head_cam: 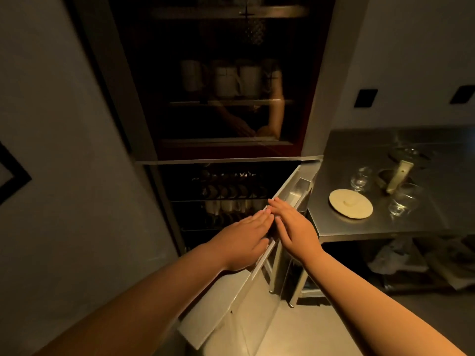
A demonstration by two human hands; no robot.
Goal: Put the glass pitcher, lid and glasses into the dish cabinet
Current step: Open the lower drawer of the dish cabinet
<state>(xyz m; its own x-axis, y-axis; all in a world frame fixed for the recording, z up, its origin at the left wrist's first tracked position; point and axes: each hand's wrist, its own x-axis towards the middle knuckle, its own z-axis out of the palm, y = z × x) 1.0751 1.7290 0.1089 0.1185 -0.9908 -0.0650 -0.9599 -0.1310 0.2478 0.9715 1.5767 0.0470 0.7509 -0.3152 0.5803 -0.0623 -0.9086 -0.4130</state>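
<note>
A dim kitchen corner. Nearest, the left hand [246, 232] and right hand [290, 224] lie flat, fingers straight, on the swung-out cabinet door [231, 299], holding nothing. Beyond, the lid [350, 203], glasses [361, 177] and glass pitcher [401, 170] wait on the desk [372, 227]; a door pushed wide could jolt it and rattle the glassware.

No readable text anywhere in this view.

Nothing is showing letters, numbers, brand marks or signs: the picture is dim and a little blurred. The white mugs [226, 78] behind the glass of the dish cabinet [318, 73] are carrying small dark marks, but these are too small and unclear to read. The black plates [365, 98] on the wall are showing no print at all.
</note>
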